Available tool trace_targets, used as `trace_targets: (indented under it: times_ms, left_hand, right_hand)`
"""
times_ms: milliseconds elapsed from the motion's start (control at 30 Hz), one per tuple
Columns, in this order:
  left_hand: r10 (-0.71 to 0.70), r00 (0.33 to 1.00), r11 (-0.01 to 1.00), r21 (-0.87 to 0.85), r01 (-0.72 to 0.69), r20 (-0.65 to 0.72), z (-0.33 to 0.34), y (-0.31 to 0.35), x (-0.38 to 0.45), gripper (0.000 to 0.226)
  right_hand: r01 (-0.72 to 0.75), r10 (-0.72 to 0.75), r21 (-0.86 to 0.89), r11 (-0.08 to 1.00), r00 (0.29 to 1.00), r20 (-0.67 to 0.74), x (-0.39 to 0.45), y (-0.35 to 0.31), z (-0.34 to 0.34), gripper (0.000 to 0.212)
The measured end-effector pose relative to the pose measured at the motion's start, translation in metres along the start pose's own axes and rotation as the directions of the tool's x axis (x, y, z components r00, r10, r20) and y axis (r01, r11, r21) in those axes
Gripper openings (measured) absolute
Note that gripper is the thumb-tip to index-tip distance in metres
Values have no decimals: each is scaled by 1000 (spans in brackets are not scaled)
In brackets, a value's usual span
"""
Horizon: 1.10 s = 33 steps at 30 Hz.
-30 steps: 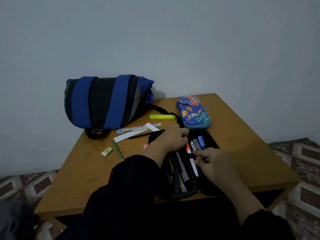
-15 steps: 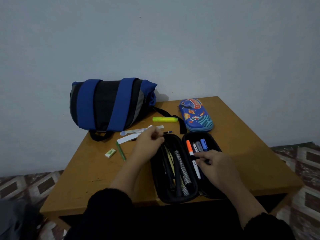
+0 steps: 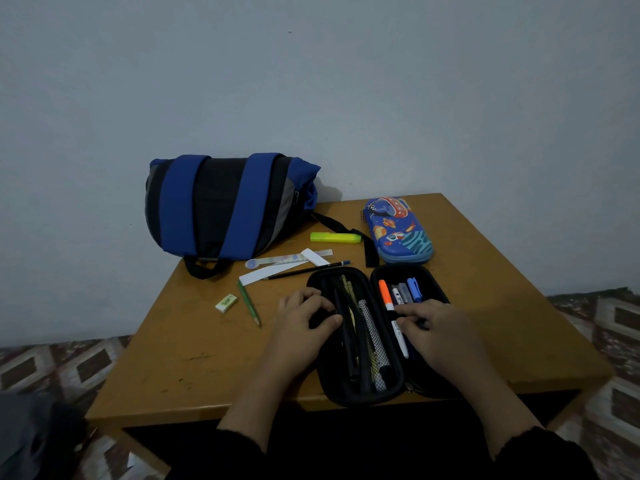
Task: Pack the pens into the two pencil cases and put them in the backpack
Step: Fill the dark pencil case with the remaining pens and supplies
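A black pencil case [image 3: 346, 398] lies open at the table's near edge, with several pens in both halves. My left hand [image 3: 304, 323] grips the rim of its left half, thumb inside. My right hand [image 3: 440, 330] lies over the right half, and its fingertips pinch a dark pen beside an orange-capped marker [image 3: 389, 308]. A closed blue space-print pencil case [image 3: 398, 233] sits behind. The blue and black backpack [image 3: 225, 206] lies at the back left. Loose on the table are a yellow highlighter [image 3: 334, 237], a black pencil [image 3: 304, 270] and a green pencil [image 3: 249, 303].
A ruler [image 3: 287, 259], a white paper strip [image 3: 266, 273], a small white block [image 3: 315, 257] and an eraser [image 3: 226, 303] lie left of the cases. The backpack's black strap [image 3: 370, 252] runs between the highlighter and the blue case. The wall stands right behind the wooden table [image 3: 194, 358].
My left hand went from the case's far end out to the black pencil, then came back to the left rim of the black case. My right hand stayed on the right half.
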<state>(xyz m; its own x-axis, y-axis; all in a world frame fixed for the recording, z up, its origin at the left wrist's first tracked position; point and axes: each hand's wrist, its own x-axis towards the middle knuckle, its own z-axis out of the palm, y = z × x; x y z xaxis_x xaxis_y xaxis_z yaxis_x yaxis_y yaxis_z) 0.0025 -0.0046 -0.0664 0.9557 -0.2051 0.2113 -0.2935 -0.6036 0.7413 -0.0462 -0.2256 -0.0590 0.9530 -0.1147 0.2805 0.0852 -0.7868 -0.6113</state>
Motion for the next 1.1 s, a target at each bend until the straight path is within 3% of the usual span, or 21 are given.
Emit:
trace_targets:
  times_ms: [200,300,467,567,700,767,867,967,1100]
  left_hand:
    - [-13,1000,999,-42,13,4,-2,0,1,14]
    - [-1,1000,1000,-29,0,-21,-3,0,1,26]
    - [-1,999,996,-92,-3,-44,-3,-3,0,35]
    - [11,998,995,-95,-17,-64,-2,-4,0,37]
    - [17,998,990,-137,-25,-62,-1,-7,0,36]
    - [3,996,975,-223,-22,-85,-3,-7,-1,35]
    - [-171,977,904,-416,104,-126,-11,-3,6,23]
    - [-266,937,939,-280,200,-225,-16,-11,23,30]
    - [-221,942,964,91,251,-254,-23,-15,50,47]
  right_hand:
    - [43,-36,120,992,997,-64,-3,-21,1,18]
    - [75,-76,160,984,997,-1,-3,-46,4,12]
    - [25,-21,-26,999,985,171,-2,-73,19,22]
    - [16,-1,-106,994,990,141,-2,-74,29,22]
    - [-3,13,-89,996,994,110,-2,-71,33,17]
    - [-7,15,-68,998,994,112,-3,-69,34,16]
    - [-21,23,-13,1000,994,105,-5,-68,35,13]
    - [-41,37,68,997,998,59,-6,-68,36,9]
    - [-131,123,308,942,991,43,-6,-64,35,20]
